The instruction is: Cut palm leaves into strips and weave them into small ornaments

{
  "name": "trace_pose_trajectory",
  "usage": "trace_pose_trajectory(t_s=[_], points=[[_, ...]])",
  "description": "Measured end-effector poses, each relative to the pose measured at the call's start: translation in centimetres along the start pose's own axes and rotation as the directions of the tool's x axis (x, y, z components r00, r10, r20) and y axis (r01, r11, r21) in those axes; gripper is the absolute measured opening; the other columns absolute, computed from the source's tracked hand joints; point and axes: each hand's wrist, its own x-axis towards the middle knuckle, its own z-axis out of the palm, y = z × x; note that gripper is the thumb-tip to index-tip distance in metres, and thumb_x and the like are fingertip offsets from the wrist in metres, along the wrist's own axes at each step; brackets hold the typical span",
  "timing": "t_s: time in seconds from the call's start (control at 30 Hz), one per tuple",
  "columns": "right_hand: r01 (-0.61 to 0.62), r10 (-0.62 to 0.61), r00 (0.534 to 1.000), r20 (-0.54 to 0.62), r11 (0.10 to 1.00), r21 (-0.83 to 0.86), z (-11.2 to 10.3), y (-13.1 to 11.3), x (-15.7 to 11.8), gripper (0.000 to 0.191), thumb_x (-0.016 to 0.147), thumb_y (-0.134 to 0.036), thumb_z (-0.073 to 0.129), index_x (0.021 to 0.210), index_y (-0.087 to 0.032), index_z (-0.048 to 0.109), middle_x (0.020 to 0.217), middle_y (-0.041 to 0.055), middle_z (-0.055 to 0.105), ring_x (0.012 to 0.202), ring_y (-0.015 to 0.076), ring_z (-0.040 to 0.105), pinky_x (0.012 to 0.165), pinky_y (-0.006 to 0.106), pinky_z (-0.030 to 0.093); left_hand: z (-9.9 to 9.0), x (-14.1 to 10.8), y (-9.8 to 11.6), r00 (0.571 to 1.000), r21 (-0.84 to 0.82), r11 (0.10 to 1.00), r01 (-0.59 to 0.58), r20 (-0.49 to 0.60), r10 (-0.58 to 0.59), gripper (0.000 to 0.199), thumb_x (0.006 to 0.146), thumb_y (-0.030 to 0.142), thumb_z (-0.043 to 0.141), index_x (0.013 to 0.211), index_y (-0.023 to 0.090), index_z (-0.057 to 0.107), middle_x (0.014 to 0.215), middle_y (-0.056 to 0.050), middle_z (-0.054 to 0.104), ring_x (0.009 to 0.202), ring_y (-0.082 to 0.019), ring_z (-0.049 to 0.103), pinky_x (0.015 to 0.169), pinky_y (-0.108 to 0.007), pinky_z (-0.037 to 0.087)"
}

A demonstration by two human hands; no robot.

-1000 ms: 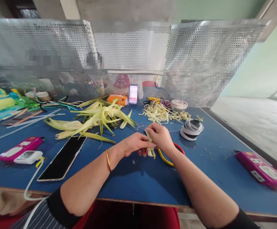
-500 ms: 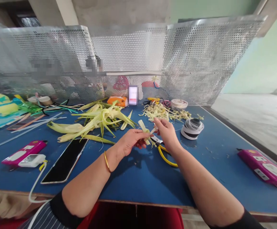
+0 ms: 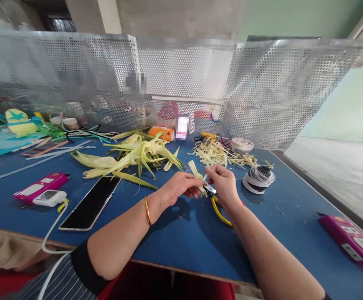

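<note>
Between my hands is a small pale green bundle of corn husk (image 3: 195, 169), its flat end pointing up. My left hand (image 3: 180, 186) is closed around its lower part, thumb on top. My right hand (image 3: 222, 181) pinches at the bundle's right side, on what looks like a narrow husk strip; its fingertips partly hide it. A thin white thread shows near the right hand. Under that hand lies a yellow-handled cutting tool (image 3: 221, 213) with a metal head, partly covered; scissors or pliers, I cannot tell which.
Husk leaves (image 3: 143, 153) are heaped behind the left hand, shredded husk (image 3: 211, 151) behind the right. A black-and-white spool (image 3: 258, 180) stands at right. A phone (image 3: 90, 204) and magenta packs (image 3: 42, 186) lie on the blue table (image 3: 168, 246). A perforated metal screen (image 3: 184, 66) borders the back.
The view has turned slightly left, so the table's things sit farther right. The right fingers have shifted on the husk bundle, and less of the pale strip shows. The left hand keeps its hold.
</note>
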Motion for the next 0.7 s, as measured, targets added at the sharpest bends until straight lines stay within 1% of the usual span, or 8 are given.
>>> trace_pose_trajectory(t_s=[0.1, 0.3, 0.47, 0.53, 0.57, 0.6, 0.63, 0.7], points=[[0.026, -0.027, 1.000, -0.017, 0.999, -0.033, -0.1, 0.2, 0.0, 0.028, 0.073, -0.044, 0.068, 0.063, -0.019, 0.062, 0.049, -0.0046, 0.051, 0.050, 0.0123, 0.045, 0.054, 0.026, 0.037, 0.0, 0.0, -0.1, 1.000, -0.010, 1.000, -0.002, 0.008, 0.002, 0.022, 0.070, 0.036, 0.073, 0.074, 0.014, 0.073, 0.059, -0.002, 0.066, 0.050, -0.010, 0.058, 0.049, -0.022, 0.037], [0.064, -0.073, 0.990, -0.117, 0.994, -0.085, -0.1, 0.5, 0.0, 0.026, 0.075, -0.041, 0.065, 0.062, -0.020, 0.059, 0.048, -0.0060, 0.048, 0.051, 0.0123, 0.044, 0.055, 0.026, 0.037, 0.1, -0.1, -0.1, 0.999, -0.023, 0.999, -0.029, 0.014, 0.029, 0.027, 0.068, 0.040, 0.076, 0.068, 0.013, 0.071, 0.057, -0.002, 0.065, 0.049, -0.010, 0.057, 0.051, -0.022, 0.038], [0.051, -0.059, 0.997, -0.044, 0.985, -0.163, -0.6, 1.1, 0.6, 0.027, 0.079, -0.044, 0.060, 0.068, -0.019, 0.062, 0.052, -0.0038, 0.052, 0.053, 0.0149, 0.050, 0.057, 0.028, 0.040, 0.2, -0.1, -0.1, 1.000, -0.087, 0.996, 0.007, 0.007, -0.006, 0.029, 0.065, 0.039, 0.080, 0.074, 0.012, 0.073, 0.058, -0.002, 0.066, 0.050, -0.011, 0.058, 0.051, -0.023, 0.040], [0.123, -0.144, 0.988, -0.048, 0.944, -0.306, -1.0, 0.9, 0.7, 0.026, 0.082, -0.043, 0.058, 0.082, -0.019, 0.068, 0.068, 0.0014, 0.064, 0.065, 0.0189, 0.058, 0.064, 0.031, 0.044, 0.2, -0.1, 0.0, 0.999, -0.171, 0.985, 0.034, -0.014, -0.037, 0.033, 0.064, 0.041, 0.081, 0.078, 0.012, 0.073, 0.061, -0.002, 0.067, 0.053, -0.011, 0.061, 0.054, -0.022, 0.043], [0.198, -0.241, 0.969, -0.064, 0.900, -0.389, -1.2, 0.6, 0.6, 0.027, 0.083, -0.042, 0.057, 0.092, -0.019, 0.069, 0.080, 0.0045, 0.068, 0.075, 0.0212, 0.062, 0.069, 0.033, 0.045, 0.1, -0.1, 0.0, 0.999, -0.223, 0.974, 0.044, -0.019, -0.049, 0.035, 0.064, 0.042, 0.082, 0.080, 0.012, 0.073, 0.064, -0.003, 0.068, 0.056, -0.012, 0.063, 0.056, -0.022, 0.045], [0.291, -0.364, 0.928, -0.072, 0.834, -0.468, -1.3, 0.2, 0.4, 0.027, 0.085, -0.040, 0.057, 0.100, -0.020, 0.069, 0.092, 0.0070, 0.069, 0.084, 0.0232, 0.063, 0.074, 0.036, 0.046, 0.0, -0.2, 0.1, 0.998, -0.276, 0.960, 0.050, -0.018, -0.057, 0.038, 0.065, 0.044, 0.081, 0.082, 0.012, 0.074, 0.067, -0.004, 0.070, 0.059, -0.013, 0.065, 0.059, -0.022, 0.046], [0.391, -0.492, 0.869, -0.058, 0.753, -0.528, -1.4, -0.2, 0.1, 0.026, 0.087, -0.037, 0.057, 0.104, -0.022, 0.068, 0.099, 0.0083, 0.068, 0.091, 0.0243, 0.063, 0.078, 0.037, 0.045, -0.1, -0.2, 0.1, 0.998, -0.324, 0.944, 0.057, -0.015, -0.065, 0.039, 0.066, 0.046, 0.080, 0.084, 0.011, 0.073, 0.070, -0.006, 0.071, 0.063, -0.013, 0.066, 0.061, -0.023, 0.048], [0.596, -0.694, 0.717, 0.068, 0.558, -0.577, -1.3, -1.1, -0.7, 0.017, 0.092, -0.029, 0.054, 0.098, -0.023, 0.069, 0.096, 0.0079, 0.068, 0.092, 0.0235, 0.063, 0.081, 0.038, 0.044, -0.4, -0.1, 0.3, 0.997, -0.406, 0.912, 0.067, -0.005, -0.076, 0.039, 0.069, 0.046, 0.078, 0.084, 0.010, 0.073, 0.077, -0.008, 0.073, 0.069, -0.015, 0.068, 0.065, -0.024, 0.051]])
